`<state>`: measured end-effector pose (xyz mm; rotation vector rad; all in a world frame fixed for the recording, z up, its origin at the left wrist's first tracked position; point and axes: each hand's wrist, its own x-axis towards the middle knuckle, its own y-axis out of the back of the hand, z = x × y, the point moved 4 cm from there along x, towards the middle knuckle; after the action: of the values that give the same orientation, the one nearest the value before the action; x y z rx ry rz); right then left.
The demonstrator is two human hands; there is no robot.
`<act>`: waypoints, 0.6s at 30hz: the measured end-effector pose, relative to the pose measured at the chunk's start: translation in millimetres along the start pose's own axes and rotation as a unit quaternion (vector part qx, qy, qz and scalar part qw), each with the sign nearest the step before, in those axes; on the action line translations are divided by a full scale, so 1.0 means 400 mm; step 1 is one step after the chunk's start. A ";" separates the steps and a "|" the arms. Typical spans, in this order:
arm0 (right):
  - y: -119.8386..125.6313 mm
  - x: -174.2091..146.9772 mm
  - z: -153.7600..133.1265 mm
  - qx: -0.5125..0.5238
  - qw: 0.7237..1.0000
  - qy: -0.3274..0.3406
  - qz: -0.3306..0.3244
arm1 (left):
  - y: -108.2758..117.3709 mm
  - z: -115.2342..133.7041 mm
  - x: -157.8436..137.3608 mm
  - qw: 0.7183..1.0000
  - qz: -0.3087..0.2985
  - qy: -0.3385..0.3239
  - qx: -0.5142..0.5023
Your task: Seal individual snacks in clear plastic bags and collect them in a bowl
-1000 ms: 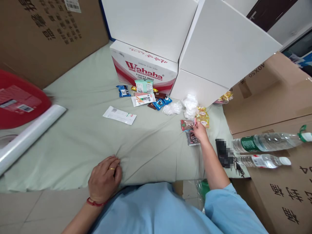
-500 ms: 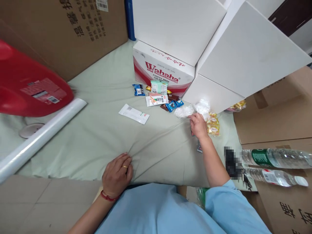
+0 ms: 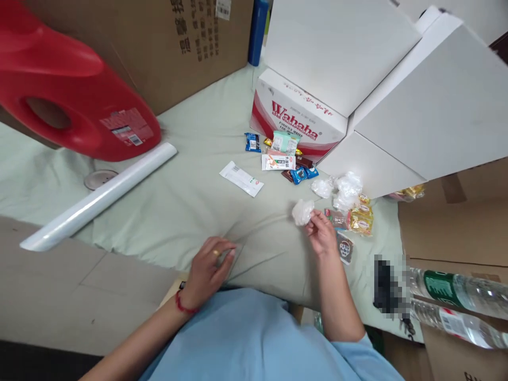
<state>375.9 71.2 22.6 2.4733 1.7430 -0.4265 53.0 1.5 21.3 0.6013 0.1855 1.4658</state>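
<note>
My right hand (image 3: 322, 233) pinches a crumpled clear plastic bag (image 3: 302, 212) above the cloth. More crumpled plastic bags (image 3: 348, 190) lie beyond it, against the white boxes. Just right of that hand are a reddish-brown snack packet (image 3: 337, 218), yellow-wrapped snacks (image 3: 361, 219) and a dark packet (image 3: 345, 247). Near the front edge of the cloth, my left hand (image 3: 210, 265) is empty, its thumb apart from the loosely bent fingers. A white snack packet (image 3: 242, 179) lies alone ahead of it. Several snack packets (image 3: 278, 162) are heaped by the Wahaha box (image 3: 297, 114).
On the left stand a red jug (image 3: 85, 90) and a long roll of plastic film (image 3: 103, 197), partly over a round lid (image 3: 99, 179). A large cardboard box (image 3: 159, 47) is behind. Water bottles (image 3: 456, 288) and a pixelated dark item (image 3: 387, 286) lie at right.
My right hand has drawn a plastic bag away from the others, toward me. My left hand has lifted slightly and turned, its thumb moving apart. The view has shifted left.
</note>
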 end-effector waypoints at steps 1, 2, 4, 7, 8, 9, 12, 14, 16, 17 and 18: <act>-0.009 -0.048 0.029 0.053 0.998 -0.033 -0.007 | -0.022 0.017 0.014 0.998 -0.046 0.028 -0.037; -0.018 -0.093 0.054 0.086 0.995 -0.057 -0.007 | -0.051 0.036 0.029 0.992 -0.092 0.053 -0.072; -0.036 -0.169 0.090 0.112 0.990 -0.087 -0.001 | -0.116 0.075 0.055 0.975 -0.152 0.087 -0.136; -0.053 -0.236 0.105 0.089 0.991 -0.097 -0.027 | -0.211 0.114 0.083 0.954 -0.184 0.118 -0.205; -0.053 -0.245 0.100 0.074 0.992 -0.094 -0.042 | -0.236 0.119 0.088 0.950 -0.186 0.125 -0.220; -0.047 -0.248 0.092 0.060 0.993 -0.090 -0.054 | -0.255 0.119 0.092 0.945 -0.185 0.133 -0.234; -0.003 -0.232 0.054 0.022 0.994 -0.081 -0.068 | -0.278 0.093 0.091 0.925 -0.169 0.180 -0.289; 0.040 -0.205 0.021 0.003 0.995 -0.080 -0.067 | -0.270 0.066 0.083 0.908 -0.151 0.225 -0.318; 0.082 -0.171 -0.018 -0.002 0.997 -0.059 -0.057 | -0.252 0.044 0.074 0.897 -0.126 0.267 -0.330; 0.100 -0.151 -0.039 0.003 0.998 -0.038 -0.045 | -0.241 0.037 0.071 0.894 -0.113 0.282 -0.330; 0.116 -0.130 -0.061 0.011 0.999 -0.012 -0.029 | -0.230 0.032 0.069 0.893 -0.101 0.290 -0.328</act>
<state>407.2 13.2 56.0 2.4272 1.8155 -0.4813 142.8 25.7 -6.1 -0.4091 0.1933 1.3587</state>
